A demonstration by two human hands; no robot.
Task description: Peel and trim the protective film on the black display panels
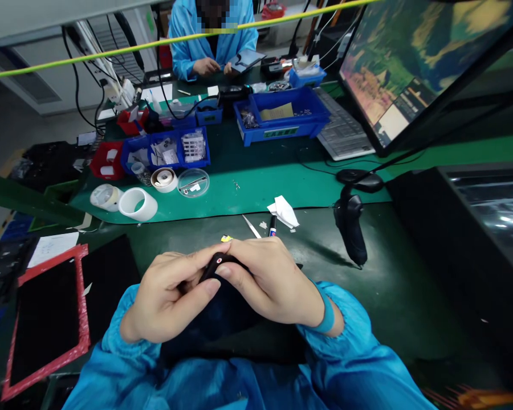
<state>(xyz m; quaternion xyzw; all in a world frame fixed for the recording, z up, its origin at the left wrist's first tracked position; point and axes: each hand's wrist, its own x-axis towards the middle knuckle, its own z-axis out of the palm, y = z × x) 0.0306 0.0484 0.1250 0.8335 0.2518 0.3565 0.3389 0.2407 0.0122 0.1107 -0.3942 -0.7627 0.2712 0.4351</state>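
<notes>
Both hands pinch a black flat device [212, 265] with a rounded corner, over the near edge of the bench. My left hand [166, 291] has its thumb and fingers closed on the device's left side. On the other side, my right hand [270, 278] grips it, thumb bent near a small white dot with a red mark. Most of the device is hidden by the hands and the dark area below, so its exact kind is unclear. Just beyond the fingers lie a small yellow piece [226, 238], white tweezers [251, 226] and a dark pen-like tube [273, 225].
A hanging black electric screwdriver [351, 230] is at right, near the monitor [423, 62]. Blue bins [282, 117], tape rolls [137, 204] and a clear dish [193, 183] stand farther back. A red-framed panel [47, 319] lies left. Across the bench sits a person [214, 45].
</notes>
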